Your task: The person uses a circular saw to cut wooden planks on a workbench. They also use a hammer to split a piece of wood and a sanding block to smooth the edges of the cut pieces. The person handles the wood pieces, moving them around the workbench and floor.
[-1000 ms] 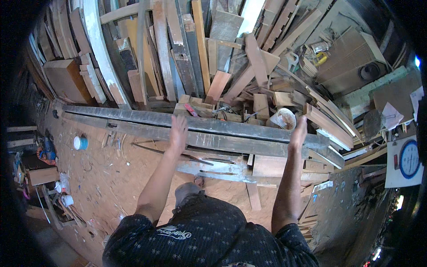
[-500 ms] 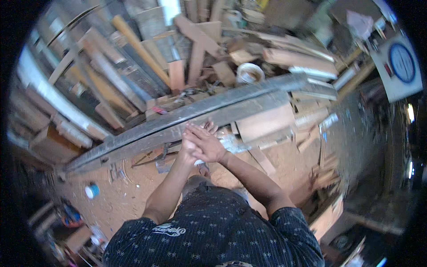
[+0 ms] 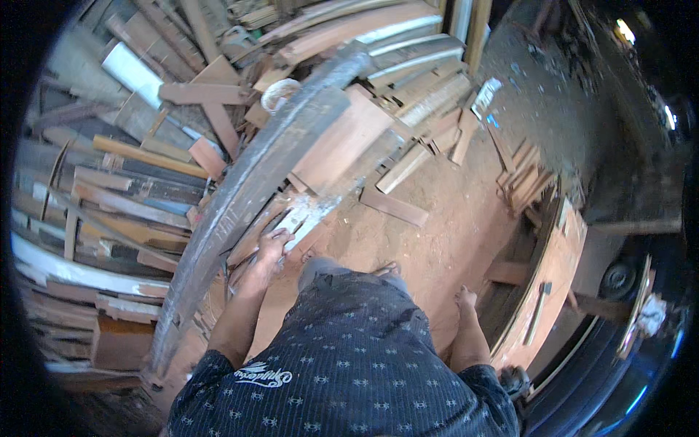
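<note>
My left hand [image 3: 272,246] hangs beside the long dark timber beam [image 3: 251,171], its fingers loosely bent and apart, with nothing seen in them. Just beyond its fingertips is a white-smeared board [image 3: 309,213] bearing a small dark piece. On the other side, my right hand [image 3: 465,296] hangs low above the reddish dusty floor [image 3: 408,237], small in view, its fingers loose with no object showing in them. To the right of that hand, a hammer [image 3: 538,312] lies on a pale wooden panel [image 3: 559,277].
Stacked planks [image 3: 138,189] fill the left side behind the beam. A white bucket [image 3: 280,95] stands among offcuts. A flat board [image 3: 346,142] leans along the beam. Loose wood strips [image 3: 524,178] and a short plank [image 3: 394,207] lie on the floor. A dark blue vehicle-like body [image 3: 608,386] is at lower right.
My hands, clasped together over the beam before, have parted and dropped to my sides. The view has turned right, bringing the panel with the hammer into sight.
</note>
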### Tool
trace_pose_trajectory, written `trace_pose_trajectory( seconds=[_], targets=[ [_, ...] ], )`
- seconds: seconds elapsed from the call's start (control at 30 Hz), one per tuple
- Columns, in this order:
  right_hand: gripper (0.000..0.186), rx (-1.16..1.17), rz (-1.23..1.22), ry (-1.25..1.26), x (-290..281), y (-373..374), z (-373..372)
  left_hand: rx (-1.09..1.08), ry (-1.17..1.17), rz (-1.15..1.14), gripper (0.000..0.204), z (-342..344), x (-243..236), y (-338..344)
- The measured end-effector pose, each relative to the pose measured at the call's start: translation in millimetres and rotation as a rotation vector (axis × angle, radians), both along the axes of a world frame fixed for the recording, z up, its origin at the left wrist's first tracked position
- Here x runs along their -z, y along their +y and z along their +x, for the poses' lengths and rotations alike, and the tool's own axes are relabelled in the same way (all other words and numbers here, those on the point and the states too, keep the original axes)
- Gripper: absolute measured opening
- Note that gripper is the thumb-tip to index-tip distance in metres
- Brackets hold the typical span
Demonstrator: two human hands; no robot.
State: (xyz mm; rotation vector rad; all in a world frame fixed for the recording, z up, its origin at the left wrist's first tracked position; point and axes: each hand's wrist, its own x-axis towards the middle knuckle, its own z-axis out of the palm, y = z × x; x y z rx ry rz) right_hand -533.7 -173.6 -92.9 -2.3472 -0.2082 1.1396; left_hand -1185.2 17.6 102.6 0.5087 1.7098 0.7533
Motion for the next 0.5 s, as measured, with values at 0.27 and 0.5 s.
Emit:
trace_pose_trajectory(
  seconds=[0.27, 0.5],
  targets=[
    [0.029, 0.378, -0.150, 0.206, 45, -202, 14, 0.731, -0.410, 0.544, 0.028, 286, -224, 36],
    [0.028, 0.057, 0.043, 0.221, 40, -176, -6, 1.565, -1.919, 0.641, 0.015, 414, -320, 85]
  ],
)
